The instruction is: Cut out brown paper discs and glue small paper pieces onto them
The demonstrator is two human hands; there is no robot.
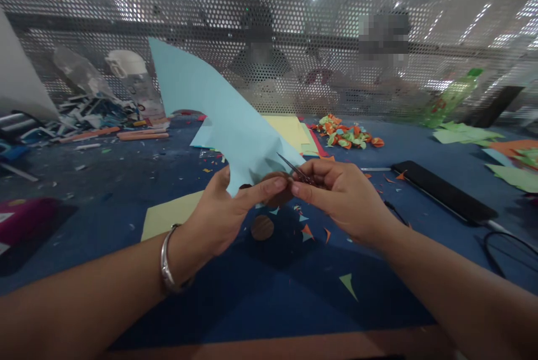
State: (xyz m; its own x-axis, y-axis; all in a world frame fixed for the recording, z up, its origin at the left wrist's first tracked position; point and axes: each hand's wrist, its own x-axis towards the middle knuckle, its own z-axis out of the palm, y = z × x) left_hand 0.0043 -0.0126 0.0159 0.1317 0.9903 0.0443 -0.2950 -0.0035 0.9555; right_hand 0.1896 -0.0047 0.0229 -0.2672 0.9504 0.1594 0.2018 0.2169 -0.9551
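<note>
My left hand (218, 214), a silver bangle on its wrist, is closed on a large sheet of light blue paper (214, 102) with curved cut edges. Its thumb presses a round brown disc (278, 193) against the lower part of that sheet. In my right hand (344, 194) is a small pair of scissors (296, 169), with dark pointed blades lying over the paper; the handles are mostly hidden by the fingers. The two hands nearly touch at the disc. A second brown disc (262, 227) lies on the blue table below them.
Paper scraps (308, 231) are scattered below my hands. Yellow sheets (286, 127) and a pile of orange and green pieces (347, 133) lie behind. A black power bank (443, 192) with a cable is right; a bottle (451, 96) stands beyond. Orange sticks (143, 134) lie left.
</note>
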